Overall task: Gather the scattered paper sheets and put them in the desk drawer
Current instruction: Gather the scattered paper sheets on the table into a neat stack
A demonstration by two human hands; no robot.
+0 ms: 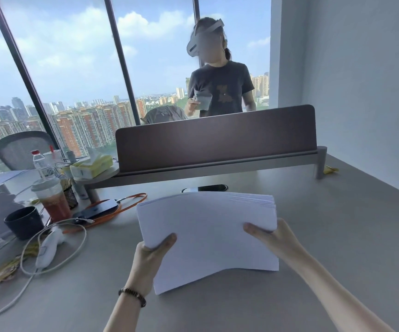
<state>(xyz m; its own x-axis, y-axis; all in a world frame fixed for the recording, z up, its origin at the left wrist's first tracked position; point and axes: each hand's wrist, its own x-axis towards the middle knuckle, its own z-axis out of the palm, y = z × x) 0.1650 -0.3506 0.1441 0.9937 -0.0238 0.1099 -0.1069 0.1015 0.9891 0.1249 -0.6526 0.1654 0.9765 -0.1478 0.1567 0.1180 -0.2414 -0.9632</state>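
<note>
A thick stack of white paper sheets [205, 233] is held up above the grey desk [325, 236], bowed in the middle. My left hand [150, 257] grips its left edge, thumb on top and fingers underneath. My right hand [270, 238] grips the right edge the same way. No loose sheets lie on the desk in view. The desk drawer is out of sight.
At the left stand a dark mug [23, 221], an iced drink cup [52, 200], a water bottle [40, 161], a tissue pack [90, 165], a phone with orange cable [97, 209] and a white controller with cord [50, 248]. A brown divider [215, 137] crosses the back; a person stands behind it.
</note>
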